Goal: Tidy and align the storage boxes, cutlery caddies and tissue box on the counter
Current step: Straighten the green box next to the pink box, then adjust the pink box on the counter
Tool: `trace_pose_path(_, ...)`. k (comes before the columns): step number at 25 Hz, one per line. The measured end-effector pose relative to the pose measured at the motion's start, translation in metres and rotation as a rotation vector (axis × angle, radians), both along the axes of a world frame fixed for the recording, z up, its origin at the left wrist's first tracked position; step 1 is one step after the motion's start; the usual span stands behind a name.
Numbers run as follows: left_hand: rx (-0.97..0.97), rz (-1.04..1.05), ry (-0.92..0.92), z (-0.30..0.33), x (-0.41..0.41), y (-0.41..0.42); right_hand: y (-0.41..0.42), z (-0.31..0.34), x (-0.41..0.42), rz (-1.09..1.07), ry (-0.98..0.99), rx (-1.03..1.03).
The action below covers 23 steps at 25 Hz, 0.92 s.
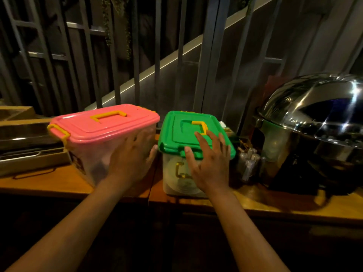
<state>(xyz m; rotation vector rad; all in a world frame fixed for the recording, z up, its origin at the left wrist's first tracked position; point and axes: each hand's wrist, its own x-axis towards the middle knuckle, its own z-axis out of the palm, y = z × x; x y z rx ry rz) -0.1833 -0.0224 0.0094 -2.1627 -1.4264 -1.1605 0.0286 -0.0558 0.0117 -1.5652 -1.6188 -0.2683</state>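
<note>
A clear storage box with a pink lid (106,122) and yellow handle and latches sits skewed on the wooden counter (49,183), left of centre. My left hand (131,160) lies flat against its near right side, fingers apart. To its right stands a smaller clear box with a green lid (176,132) and a yellow handle. My right hand (210,161) rests spread on the green lid's front edge and the box front. A cutlery caddy (248,163) with wrapped items stands just right of the green box. No tissue box is visible.
A large shiny steel chafing dish with a dome lid (318,122) fills the right of the counter. Wooden trays with a metal pan (23,146) lie at the left. Dark metal railings (137,55) rise behind the counter.
</note>
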Motion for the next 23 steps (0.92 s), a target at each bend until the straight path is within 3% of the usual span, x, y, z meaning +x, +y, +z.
trace_pose_path(1,0.054,0.053,0.022,0.001,-0.020,-0.004,0.002,0.000,-0.022,0.024,-0.041,0.034)
trace_pose_path(4,-0.027,0.201,0.043,0.007,-0.087,0.002,0.015,0.000,-0.081,0.110,-0.107,0.099)
trace_pose_path(8,-0.027,0.253,0.078,0.018,-0.187,0.037,0.047,0.001,-0.183,0.181,-0.113,0.118)
trace_pose_path(11,-0.073,0.252,0.101,0.021,-0.245,0.063,0.074,0.009,-0.269,0.262,-0.145,-0.092)
trace_pose_path(14,-0.169,0.225,0.151,0.012,-0.272,0.081,0.092,0.005,-0.321,0.204,-0.237,-0.250)
trace_pose_path(19,-0.408,0.128,0.233,0.002,-0.284,0.116,0.099,-0.011,-0.317,0.157,-0.229,-0.063)
trace_pose_path(23,-0.391,0.013,0.272,-0.005,-0.264,0.120,0.095,-0.016,-0.286,0.202,-0.175,-0.013)
